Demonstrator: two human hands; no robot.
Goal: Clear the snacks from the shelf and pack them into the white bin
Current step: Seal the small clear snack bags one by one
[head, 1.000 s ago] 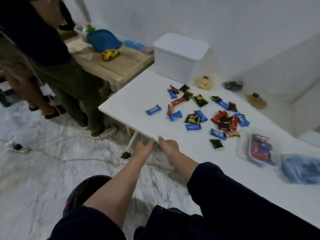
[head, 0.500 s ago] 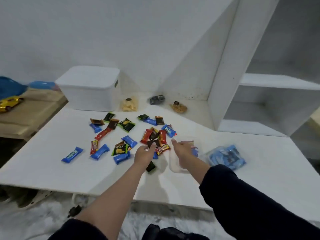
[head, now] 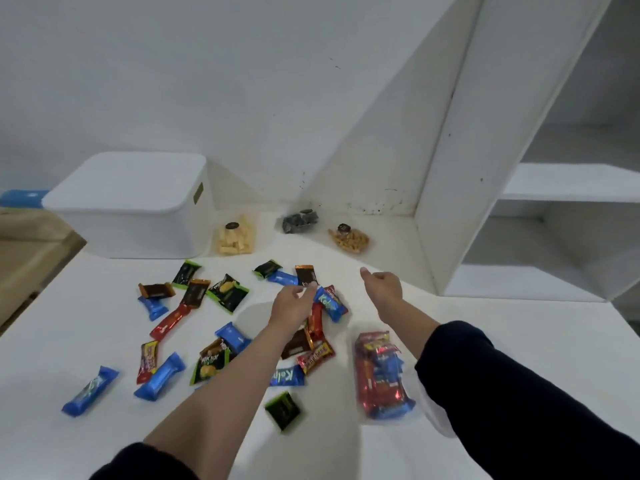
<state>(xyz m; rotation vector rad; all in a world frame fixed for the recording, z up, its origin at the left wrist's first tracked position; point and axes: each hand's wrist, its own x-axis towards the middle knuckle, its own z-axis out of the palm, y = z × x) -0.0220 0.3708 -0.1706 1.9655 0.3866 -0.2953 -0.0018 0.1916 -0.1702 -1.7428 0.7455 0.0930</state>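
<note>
Several small snack packets in blue, red, brown and green wrappers [head: 227,292] lie scattered on the white shelf top [head: 86,306]. The white bin [head: 135,206] stands at the back left with its lid on. My left hand [head: 292,301] hovers over the packets, fingers slightly apart, holding nothing. My right hand [head: 381,287] is stretched out further right, fingers curled with the thumb out and nothing in it. A clear bag of red and blue snacks [head: 379,374] lies under my right forearm.
Three clear bags stand by the back wall: pale sticks [head: 235,237], dark pieces [head: 299,221], brown nuts [head: 349,239]. A white shelving unit [head: 519,237] rises at the right. A wooden table [head: 24,237] lies at the left.
The view has swung from the shelf's edge and the floor onto the shelf top. Both hands have reached forward over the packets, further from me than half a second ago.
</note>
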